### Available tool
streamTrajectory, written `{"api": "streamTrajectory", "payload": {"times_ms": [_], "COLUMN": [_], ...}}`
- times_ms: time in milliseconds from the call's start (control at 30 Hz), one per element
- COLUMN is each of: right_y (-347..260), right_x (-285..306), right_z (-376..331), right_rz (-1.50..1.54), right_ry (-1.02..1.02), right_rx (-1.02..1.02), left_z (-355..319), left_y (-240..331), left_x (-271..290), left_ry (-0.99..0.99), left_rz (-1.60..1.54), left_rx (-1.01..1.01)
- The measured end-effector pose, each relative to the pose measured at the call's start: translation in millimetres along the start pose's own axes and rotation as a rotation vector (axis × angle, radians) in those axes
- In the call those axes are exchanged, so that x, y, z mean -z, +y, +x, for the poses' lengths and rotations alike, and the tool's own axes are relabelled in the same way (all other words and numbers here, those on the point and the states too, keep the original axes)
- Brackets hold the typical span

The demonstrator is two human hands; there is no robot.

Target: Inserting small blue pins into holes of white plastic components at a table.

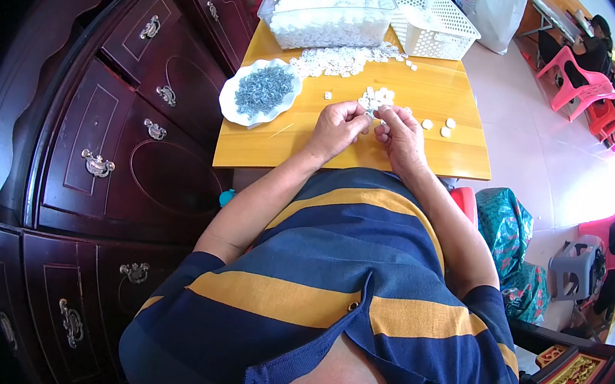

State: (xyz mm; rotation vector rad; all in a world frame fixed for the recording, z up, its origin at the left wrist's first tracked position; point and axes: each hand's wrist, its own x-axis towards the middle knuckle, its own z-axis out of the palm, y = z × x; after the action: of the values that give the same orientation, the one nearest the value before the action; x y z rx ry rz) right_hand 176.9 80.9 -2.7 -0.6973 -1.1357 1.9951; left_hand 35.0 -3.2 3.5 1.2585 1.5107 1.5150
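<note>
My left hand and my right hand meet over the yellow wooden table, fingertips pinched close together. Between them is something small, mostly covered by the fingers, so its kind cannot be made out. Just beyond the fingertips lies a small heap of white plastic pieces. A few round white pieces lie apart, right of my right hand. To the left of my left hand, a white bowl with a wavy rim holds many small bluish metal pieces.
At the table's back stand a clear bin full of white pieces and a white perforated basket. Loose white pieces spread before the bin. Dark wooden drawers border the left; green bags and pink chairs are at right.
</note>
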Motion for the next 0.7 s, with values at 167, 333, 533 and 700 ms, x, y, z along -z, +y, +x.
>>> {"api": "streamTrajectory", "payload": {"times_ms": [167, 333, 533, 700], "right_y": [2.2, 3.0, 2.4, 3.3], "right_x": [0.2, -0.3, -2.7, -0.2], "right_z": [1.0, 0.2, -1.2, 0.3], "right_rz": [-0.039, -0.040, -0.076, -0.078], "right_ry": [-0.002, -0.005, 0.007, -0.001], "right_rx": [0.019, 0.041, 0.047, 0.050], "left_z": [-0.1, -1.7, -2.3, -1.6], "left_y": [0.8, 4.5, 3.9, 2.1], "left_x": [-0.2, -1.5, -2.6, -3.2], "left_ry": [-0.003, -0.002, -0.028, -0.027], "left_rz": [-0.001, -0.002, -0.048, -0.053], "left_rx": [0.004, 0.018, 0.023, 0.018]}}
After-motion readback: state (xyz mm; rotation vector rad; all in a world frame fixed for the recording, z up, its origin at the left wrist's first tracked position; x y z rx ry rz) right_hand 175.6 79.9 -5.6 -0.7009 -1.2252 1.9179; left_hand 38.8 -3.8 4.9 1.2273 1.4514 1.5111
